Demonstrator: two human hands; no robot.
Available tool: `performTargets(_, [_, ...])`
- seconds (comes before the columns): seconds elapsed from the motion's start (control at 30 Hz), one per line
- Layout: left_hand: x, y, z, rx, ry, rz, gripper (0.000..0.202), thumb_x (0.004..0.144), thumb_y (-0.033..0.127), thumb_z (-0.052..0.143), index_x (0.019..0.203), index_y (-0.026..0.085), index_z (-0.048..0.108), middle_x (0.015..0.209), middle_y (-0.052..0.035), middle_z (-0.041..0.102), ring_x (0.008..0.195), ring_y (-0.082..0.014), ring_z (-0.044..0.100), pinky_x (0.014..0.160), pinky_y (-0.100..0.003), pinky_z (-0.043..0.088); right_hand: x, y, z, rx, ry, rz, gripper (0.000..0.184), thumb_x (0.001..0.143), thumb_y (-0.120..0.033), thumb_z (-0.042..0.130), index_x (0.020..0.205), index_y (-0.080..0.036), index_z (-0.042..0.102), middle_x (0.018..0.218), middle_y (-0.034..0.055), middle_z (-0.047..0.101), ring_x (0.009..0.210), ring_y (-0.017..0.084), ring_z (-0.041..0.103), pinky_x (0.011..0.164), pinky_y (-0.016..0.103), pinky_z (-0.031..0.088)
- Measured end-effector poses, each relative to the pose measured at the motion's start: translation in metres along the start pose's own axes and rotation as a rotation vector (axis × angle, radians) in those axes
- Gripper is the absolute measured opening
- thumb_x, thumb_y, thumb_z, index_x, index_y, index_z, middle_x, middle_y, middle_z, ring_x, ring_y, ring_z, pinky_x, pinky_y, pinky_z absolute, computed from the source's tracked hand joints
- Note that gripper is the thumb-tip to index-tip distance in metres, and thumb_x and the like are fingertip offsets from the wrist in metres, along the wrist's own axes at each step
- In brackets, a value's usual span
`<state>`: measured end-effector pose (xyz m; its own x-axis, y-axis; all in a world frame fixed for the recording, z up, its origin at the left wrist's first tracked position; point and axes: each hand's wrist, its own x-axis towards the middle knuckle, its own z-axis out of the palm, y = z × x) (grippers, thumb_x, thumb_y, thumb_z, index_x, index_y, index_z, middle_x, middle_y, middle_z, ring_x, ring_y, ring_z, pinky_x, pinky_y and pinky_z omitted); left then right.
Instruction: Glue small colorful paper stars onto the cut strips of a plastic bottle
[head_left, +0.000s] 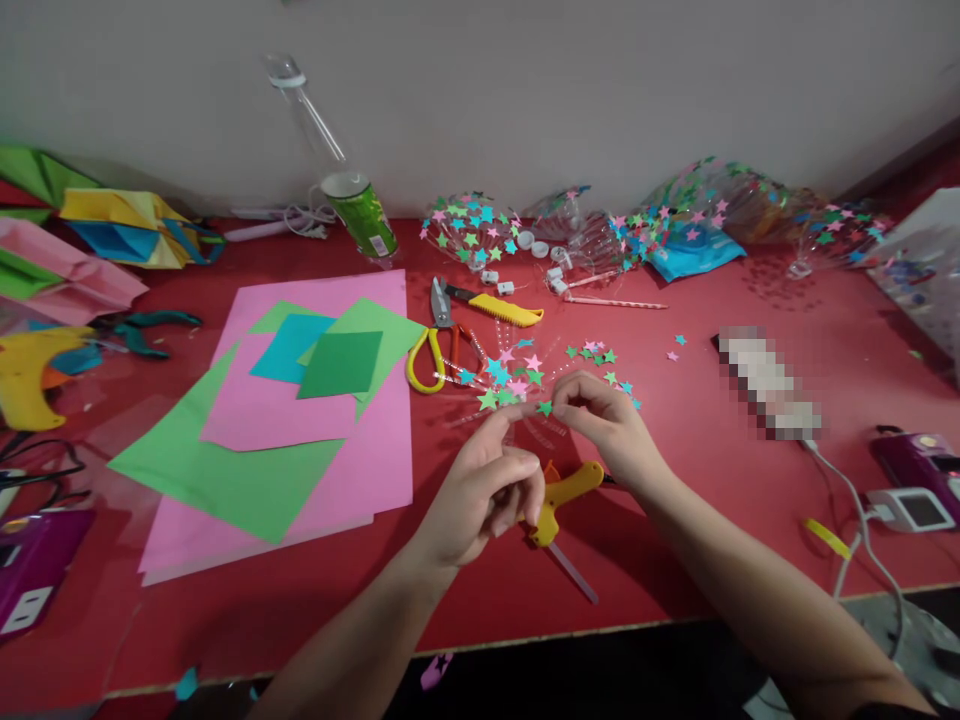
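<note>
My right hand (604,420) pinches a small green paper star (544,408) between thumb and index finger. Beside it, the index finger of my left hand (484,475) is stretched toward the star, with the thumb apart from it and the other fingers curled. Just behind both hands lies a cut piece of clear plastic bottle, its thin strips fanned out and bearing several coloured paper stars (496,372). Below my hands is a yellow glue gun (566,495), a clear glue stick (574,573) protruding from it. Loose stars (592,348) are scattered beyond my right hand.
Scissors (427,360) and a yellow-handled cutter (506,308) lie behind. Coloured paper sheets (382,440) cover the left side, near a clear bottle (360,215). Finished star-tipped plastic pieces (472,225) line the wall. At right are a blurred phone (769,385) and a white cable (847,480).
</note>
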<state>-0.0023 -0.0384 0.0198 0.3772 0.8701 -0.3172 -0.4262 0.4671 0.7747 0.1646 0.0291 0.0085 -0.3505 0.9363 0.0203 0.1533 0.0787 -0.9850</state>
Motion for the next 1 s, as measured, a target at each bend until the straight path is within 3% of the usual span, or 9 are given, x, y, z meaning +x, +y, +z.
performTargets(0.53, [0.0020,-0.0005,0.0008,0.021,0.023,0.008,0.046,0.088,0.024,0.050,0.130,0.015,0.035,0.051,0.0053,0.062,0.029,-0.0029,0.030,0.031,-0.012,0.020,0.0012,0.0022,0.0044,-0.049,0.008,0.044,0.009,0.079,-0.025,0.056,0.071,-0.022,0.056,0.076,-0.0011,0.056,0.074,0.014,0.051,0.072,0.032,0.038])
performTargets(1.0, [0.0036,-0.0029,0.0030,0.071,0.046,0.029,0.031,0.090,0.027,0.049,0.119,0.018,0.040,0.051,0.0054,0.062,0.029,-0.0034,0.030,0.031,-0.012,0.020,-0.0014,-0.0009,0.0063,-0.113,0.048,-0.067,0.009,0.077,-0.019,0.054,0.069,-0.021,0.055,0.077,-0.0004,0.057,0.076,0.015,0.052,0.074,0.032,0.040])
